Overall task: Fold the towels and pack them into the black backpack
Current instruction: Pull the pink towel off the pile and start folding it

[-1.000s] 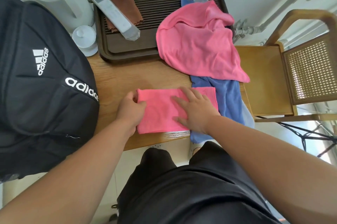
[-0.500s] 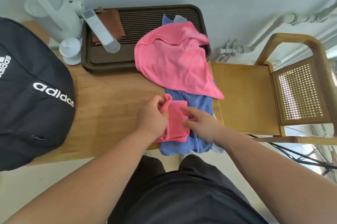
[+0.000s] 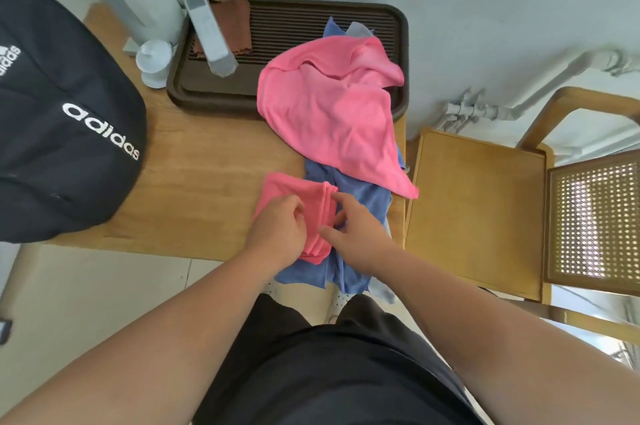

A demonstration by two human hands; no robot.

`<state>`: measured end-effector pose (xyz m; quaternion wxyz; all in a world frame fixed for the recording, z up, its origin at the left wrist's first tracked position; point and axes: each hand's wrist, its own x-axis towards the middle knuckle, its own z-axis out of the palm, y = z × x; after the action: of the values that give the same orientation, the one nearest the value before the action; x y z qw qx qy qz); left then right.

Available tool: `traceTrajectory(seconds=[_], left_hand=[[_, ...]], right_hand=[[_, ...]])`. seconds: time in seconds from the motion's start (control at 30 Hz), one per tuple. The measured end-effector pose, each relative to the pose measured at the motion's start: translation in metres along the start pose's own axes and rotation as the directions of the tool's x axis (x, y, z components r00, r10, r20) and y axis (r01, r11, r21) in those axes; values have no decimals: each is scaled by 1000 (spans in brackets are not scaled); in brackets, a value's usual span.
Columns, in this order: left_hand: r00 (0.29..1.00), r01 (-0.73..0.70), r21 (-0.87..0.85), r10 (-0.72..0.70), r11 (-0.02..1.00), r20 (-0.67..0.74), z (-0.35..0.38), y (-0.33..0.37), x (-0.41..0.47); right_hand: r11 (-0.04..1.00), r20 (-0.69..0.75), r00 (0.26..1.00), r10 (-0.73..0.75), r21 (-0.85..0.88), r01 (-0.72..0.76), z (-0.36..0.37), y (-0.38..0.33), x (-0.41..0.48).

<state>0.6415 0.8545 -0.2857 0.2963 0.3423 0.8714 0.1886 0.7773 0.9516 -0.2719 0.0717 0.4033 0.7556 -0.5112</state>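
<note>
A left hand [image 3: 277,232] is gripping the folded pink towel [image 3: 294,189] at the wooden table's [image 3: 207,165] near edge, its long axis running away from the person, while the right hand [image 3: 351,229], fingers curled, is pinching its hem.

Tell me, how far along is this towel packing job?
Done: the folded pink towel is down to a small packet. In hand: the left hand and right hand both grip it near the table edge. Left: the loose pink towel and blue towel lie unfolded, and the black backpack sits apart, its inside not visible.
</note>
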Motion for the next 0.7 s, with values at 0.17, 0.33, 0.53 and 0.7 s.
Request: traceTrajectory(seconds=[0.17, 0.33, 0.53, 0.7], left_hand=[[964, 191, 47, -179, 980, -196, -5, -30, -8], [915, 383, -98, -392, 918, -96, -5, -57, -6], [885, 462, -325, -451, 825, 115, -1, -59, 3], [880, 466, -552, -426, 692, 209, -17, -69, 12]], right_hand=[[766, 73, 946, -315, -569, 299, -1, -21, 21], [659, 112, 983, -148, -729, 183, 3, -27, 51], [658, 41, 990, -136, -743, 121, 3, -28, 69], [672, -72, 972, -224, -733, 101, 10, -43, 77]])
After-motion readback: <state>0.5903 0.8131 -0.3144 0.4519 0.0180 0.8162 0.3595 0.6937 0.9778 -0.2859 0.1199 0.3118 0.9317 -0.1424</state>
